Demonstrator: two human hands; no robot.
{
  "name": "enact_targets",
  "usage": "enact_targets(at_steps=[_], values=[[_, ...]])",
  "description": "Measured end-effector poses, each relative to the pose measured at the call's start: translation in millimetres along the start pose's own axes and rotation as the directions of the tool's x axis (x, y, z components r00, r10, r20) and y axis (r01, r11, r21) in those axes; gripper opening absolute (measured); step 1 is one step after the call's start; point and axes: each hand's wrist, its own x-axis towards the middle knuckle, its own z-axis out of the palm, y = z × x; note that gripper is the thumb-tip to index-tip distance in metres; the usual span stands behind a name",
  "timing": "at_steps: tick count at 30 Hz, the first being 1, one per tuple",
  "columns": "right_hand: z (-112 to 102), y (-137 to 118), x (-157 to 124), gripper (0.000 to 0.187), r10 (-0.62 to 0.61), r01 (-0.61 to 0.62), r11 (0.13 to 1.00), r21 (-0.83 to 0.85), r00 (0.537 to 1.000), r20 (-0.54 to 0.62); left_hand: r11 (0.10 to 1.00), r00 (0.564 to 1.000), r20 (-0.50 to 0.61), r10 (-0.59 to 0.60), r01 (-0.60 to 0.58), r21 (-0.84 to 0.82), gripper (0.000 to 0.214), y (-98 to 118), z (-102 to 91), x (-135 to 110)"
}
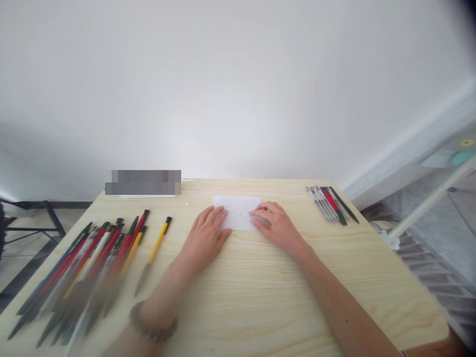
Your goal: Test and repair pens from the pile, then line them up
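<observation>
A small white sheet of paper (238, 208) with faint pen marks lies on the wooden table in front of me. My left hand (206, 232) rests flat, fingers stretched over the sheet's left edge. On the opposite side, my right hand (278, 227) touches the right edge with slightly bent, parted fingers. I see nothing gripped in either hand. Left of my left forearm lies a single yellow pen (159, 241) with a black end.
A large pile of pens (92, 258) in red, black, white, yellow and blue covers the table's left side. Several clear, red and black pens (329, 203) lie side by side at the right. A blurred-out object (145, 182) and white cable (191, 184) sit by the wall.
</observation>
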Motion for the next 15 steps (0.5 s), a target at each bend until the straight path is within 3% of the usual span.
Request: enact_targets(at_steps=[11,15], values=[[8,12,-2,0.028,-0.040,0.039,0.996,-0.084,0.999,-0.011,0.997,0.996,-0.083,-0.028,0.034,0.070,0.035,9,-18.8,2],[11,14,-2,0.031,-0.041,0.038,0.994,-0.104,0.999,-0.023,0.967,0.987,-0.045,-0.155,0.161,0.198,0.028,12,-39.9,2]])
